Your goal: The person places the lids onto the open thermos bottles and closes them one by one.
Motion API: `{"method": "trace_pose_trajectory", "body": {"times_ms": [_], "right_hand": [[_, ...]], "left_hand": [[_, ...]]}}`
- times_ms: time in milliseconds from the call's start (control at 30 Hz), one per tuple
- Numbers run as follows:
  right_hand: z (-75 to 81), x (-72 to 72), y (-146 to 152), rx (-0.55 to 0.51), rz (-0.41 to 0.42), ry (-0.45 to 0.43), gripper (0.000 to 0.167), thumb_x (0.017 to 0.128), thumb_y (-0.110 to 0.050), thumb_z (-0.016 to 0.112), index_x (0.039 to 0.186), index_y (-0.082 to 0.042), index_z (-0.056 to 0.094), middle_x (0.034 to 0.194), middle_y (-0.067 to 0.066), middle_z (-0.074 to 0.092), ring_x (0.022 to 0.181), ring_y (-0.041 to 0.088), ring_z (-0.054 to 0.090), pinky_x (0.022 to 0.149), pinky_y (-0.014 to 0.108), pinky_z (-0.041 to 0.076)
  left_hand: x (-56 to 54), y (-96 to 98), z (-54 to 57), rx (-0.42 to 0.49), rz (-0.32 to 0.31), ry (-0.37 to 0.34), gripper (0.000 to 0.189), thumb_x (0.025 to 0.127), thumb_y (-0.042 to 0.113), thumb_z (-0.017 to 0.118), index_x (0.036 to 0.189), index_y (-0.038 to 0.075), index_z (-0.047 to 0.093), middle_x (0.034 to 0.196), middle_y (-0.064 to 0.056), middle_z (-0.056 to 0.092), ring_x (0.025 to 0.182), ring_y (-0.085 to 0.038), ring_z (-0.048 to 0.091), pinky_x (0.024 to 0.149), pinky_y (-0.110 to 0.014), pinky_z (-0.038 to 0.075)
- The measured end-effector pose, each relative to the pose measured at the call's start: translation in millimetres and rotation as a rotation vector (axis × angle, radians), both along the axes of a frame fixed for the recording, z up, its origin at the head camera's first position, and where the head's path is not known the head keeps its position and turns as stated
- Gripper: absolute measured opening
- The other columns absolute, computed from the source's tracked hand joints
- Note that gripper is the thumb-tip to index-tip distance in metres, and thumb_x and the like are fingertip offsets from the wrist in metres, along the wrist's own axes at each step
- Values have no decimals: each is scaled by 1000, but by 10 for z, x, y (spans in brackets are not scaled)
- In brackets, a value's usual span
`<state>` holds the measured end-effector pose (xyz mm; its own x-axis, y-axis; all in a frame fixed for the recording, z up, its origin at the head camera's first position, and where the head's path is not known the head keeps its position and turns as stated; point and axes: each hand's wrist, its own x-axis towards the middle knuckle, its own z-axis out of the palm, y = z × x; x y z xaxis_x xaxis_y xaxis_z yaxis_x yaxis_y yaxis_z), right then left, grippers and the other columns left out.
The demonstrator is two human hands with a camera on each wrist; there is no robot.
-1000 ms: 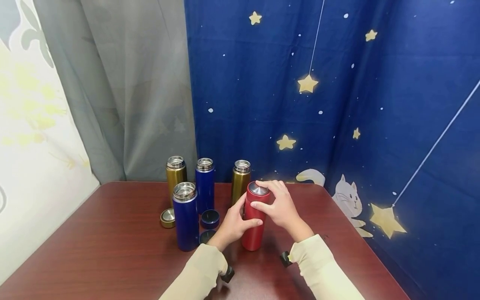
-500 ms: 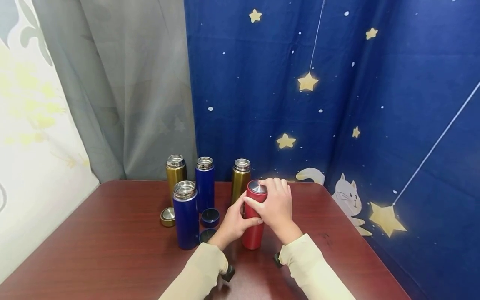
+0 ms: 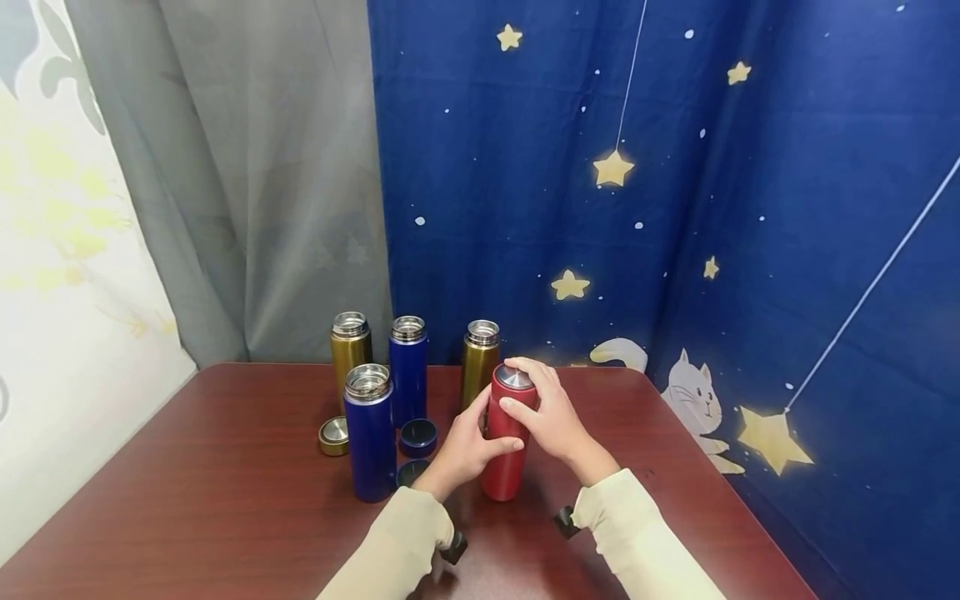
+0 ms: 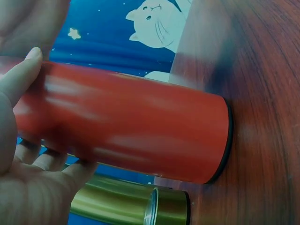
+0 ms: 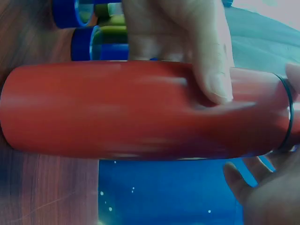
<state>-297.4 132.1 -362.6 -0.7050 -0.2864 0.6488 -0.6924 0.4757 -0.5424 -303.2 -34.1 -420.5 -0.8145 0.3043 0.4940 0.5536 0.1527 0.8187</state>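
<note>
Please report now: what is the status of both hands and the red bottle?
Left hand grips red bottle; right hand holds its silver-topped lid. Bottle upright, lid on, tightness unclear. Gold bottle close behind; nothing seen blocking lid.

Tall cylindrical red bottle (image 3: 501, 480): silver top disc (image 3: 513, 380), black base ring (image 4: 230, 126). Two cylindrical blue metal bottles (image 3: 371, 452) and two cylindrical gold metal bottles (image 3: 478, 368): silver necks (image 3: 367, 394). Flat counter (image 3: 247, 500): red-brown, dark wood-grain pattern. Left fabric curtain (image 3: 300, 167): grey. Right fabric curtain (image 3: 487, 192): dark blue, printed with yellow stars (image 3: 613, 169), white dots (image 3: 420, 221) and a pale cat (image 3: 692, 398).
</note>
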Motion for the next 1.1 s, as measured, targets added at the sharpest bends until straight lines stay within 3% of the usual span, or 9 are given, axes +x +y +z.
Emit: {"method": "trace_pose_trajectory", "body": {"times_ms": [67, 300, 400, 533, 633, 767, 933, 1100], "right_hand": [[15, -11, 44, -16, 69, -48, 53, 86, -20, 71, 135, -16, 54, 134, 7, 53, 123, 25, 45, 93, 48, 48], [77, -74, 193, -50, 296, -201, 55, 87, -8, 69, 139, -12, 53, 137, 9, 53, 123, 28, 49, 96, 45, 47], [101, -130, 243, -73, 413, -265, 57, 86, -3, 67, 140, -6, 51, 135, 13, 54, 121, 31, 51, 97, 46, 46], [101, -193, 286, -106, 507, -324, 58, 84, -6, 69, 139, -3, 50, 133, 15, 54, 120, 30, 50, 97, 43, 46], [104, -205, 297, -112, 512, -333, 58, 84, -10, 71, 138, -5, 51, 132, 14, 54, 120, 30, 51, 97, 45, 46], [131, -200, 285, -109, 481, -325, 57, 82, -1, 69, 137, -2, 52, 131, 16, 56, 119, 28, 52, 97, 47, 46], [147, -199, 276, -83, 423, -292, 57, 80, 6, 69, 135, 2, 53, 128, 19, 57, 115, 29, 54, 94, 46, 48], [131, -177, 249, -42, 313, -239, 58, 79, -3, 77, 133, -9, 59, 125, 9, 61, 113, 25, 56, 92, 45, 49]], "left_hand": [[17, 3, 22, 0, -9, 2, 88, 80, 11, 81, 152, 10, 30, 132, -13, 58, 110, -27, 62, 89, -38, 53], [222, -42, 258, 20, -87, -24, 84, 80, 3, 79, 149, 0, 31, 130, -19, 57, 108, -30, 63, 88, -38, 53], [230, -61, 274, 28, -99, -50, 84, 80, 3, 78, 150, 1, 31, 129, -19, 58, 106, -30, 64, 87, -38, 54], [219, -82, 290, 26, -123, -78, 85, 81, 4, 77, 151, 2, 29, 129, -19, 58, 106, -32, 64, 86, -40, 54], [100, -74, 178, 17, -131, -92, 88, 81, 10, 79, 153, 9, 28, 131, -13, 58, 107, -28, 64, 86, -38, 54], [-50, -52, 25, 17, -122, -92, 90, 79, 16, 82, 153, 18, 30, 130, -6, 59, 106, -21, 64, 86, -34, 54], [7, -45, 78, 19, -113, -65, 89, 80, 9, 80, 153, 10, 28, 131, -12, 58, 106, -27, 64, 86, -37, 54], [116, -66, 183, 35, -116, -51, 87, 80, 3, 78, 151, 2, 28, 130, -18, 58, 105, -32, 64, 86, -40, 54]]}}
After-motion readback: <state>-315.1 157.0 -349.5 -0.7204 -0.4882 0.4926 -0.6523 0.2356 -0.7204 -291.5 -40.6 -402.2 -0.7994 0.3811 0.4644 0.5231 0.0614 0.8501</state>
